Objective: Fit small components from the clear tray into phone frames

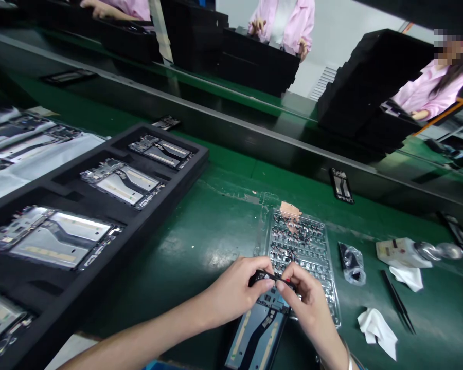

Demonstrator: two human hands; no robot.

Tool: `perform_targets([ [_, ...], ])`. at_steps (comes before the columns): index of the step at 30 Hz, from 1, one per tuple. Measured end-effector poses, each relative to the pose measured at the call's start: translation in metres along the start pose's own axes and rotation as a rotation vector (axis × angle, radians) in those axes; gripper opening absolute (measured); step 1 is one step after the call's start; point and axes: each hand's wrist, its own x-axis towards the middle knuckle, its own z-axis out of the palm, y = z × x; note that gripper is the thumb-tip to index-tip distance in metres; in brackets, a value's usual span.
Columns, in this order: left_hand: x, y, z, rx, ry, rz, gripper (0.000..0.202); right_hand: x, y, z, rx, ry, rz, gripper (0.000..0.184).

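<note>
My left hand (pixel 237 290) and my right hand (pixel 306 298) meet just above a phone frame (pixel 256 336) that lies on the green bench. Both pinch one small black part (pixel 272 278) between thumb and fingertips. Directly behind the hands lies a clear plastic tray (pixel 304 246) with several tiny dark components in its pockets. My right wrist wears a bracelet.
A black foam tray (pixel 100 216) with several phone frames fills the left. To the right lie black tweezers (pixel 398 300), white wipes (pixel 378 329), a small plastic bag (pixel 353 263) and a bottle (pixel 409 252). People in pink coats work across the conveyor (pixel 254 139).
</note>
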Motion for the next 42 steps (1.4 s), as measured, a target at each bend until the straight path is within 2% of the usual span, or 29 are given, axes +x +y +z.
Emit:
perform_targets([
  [2, -0.002, 0.0, 0.0, 0.001, 0.022, -0.013, 0.014, -0.001, -0.001, -0.003, 0.098, -0.006, 0.055, 0.029],
  [3, -0.004, 0.0, 0.002, 0.016, 0.056, -0.011, 0.021, 0.0, -0.001, -0.005, 0.162, 0.011, 0.078, 0.029],
  [5, -0.008, -0.003, 0.008, 0.122, 0.13, 0.033, 0.05, 0.002, -0.001, -0.009, 0.299, 0.074, 0.112, 0.028],
  [7, -0.012, -0.007, 0.017, 0.325, 0.173, 0.14, 0.075, 0.004, -0.001, -0.012, 0.415, 0.14, 0.13, 0.028],
  [9, -0.015, -0.011, 0.025, 0.51, 0.175, 0.234, 0.078, 0.005, -0.002, -0.013, 0.492, 0.16, 0.16, 0.027],
  [11, -0.015, -0.012, 0.027, 0.552, 0.187, 0.263, 0.074, 0.005, -0.004, -0.014, 0.527, 0.151, 0.163, 0.024],
  [14, -0.013, -0.005, 0.02, 0.282, 0.107, 0.241, 0.077, 0.002, -0.007, -0.016, 0.488, 0.194, 0.103, 0.029],
  [17, -0.009, 0.002, 0.01, -0.337, -0.111, 0.17, 0.069, -0.002, -0.006, -0.018, 0.354, 0.244, -0.01, 0.033],
  [20, -0.004, -0.002, 0.009, -0.963, -0.402, -0.067, 0.065, -0.008, -0.004, -0.018, 0.328, 0.175, -0.045, 0.022],
  [23, 0.001, -0.013, 0.015, -1.24, -0.635, -0.261, 0.072, -0.012, -0.003, -0.014, 0.369, 0.139, -0.054, 0.014],
  [26, 0.004, -0.022, 0.02, -1.368, -0.73, -0.268, 0.078, -0.015, -0.005, -0.011, 0.359, 0.149, -0.068, 0.013],
  [29, 0.004, -0.026, 0.022, -1.42, -0.767, -0.256, 0.077, -0.015, -0.006, -0.01, 0.344, 0.165, -0.065, 0.012],
  [37, 0.005, -0.022, 0.023, -1.394, -0.711, -0.24, 0.079, -0.012, -0.004, -0.01, 0.336, 0.176, -0.029, 0.014],
  [40, 0.006, -0.023, 0.024, -1.33, -0.734, -0.241, 0.083, -0.007, 0.002, -0.022, 0.323, 0.331, -0.061, 0.013],
  [42, 0.006, -0.027, 0.023, -1.278, -0.694, -0.327, 0.069, -0.003, 0.004, -0.035, 0.278, 0.405, -0.082, 0.015],
])
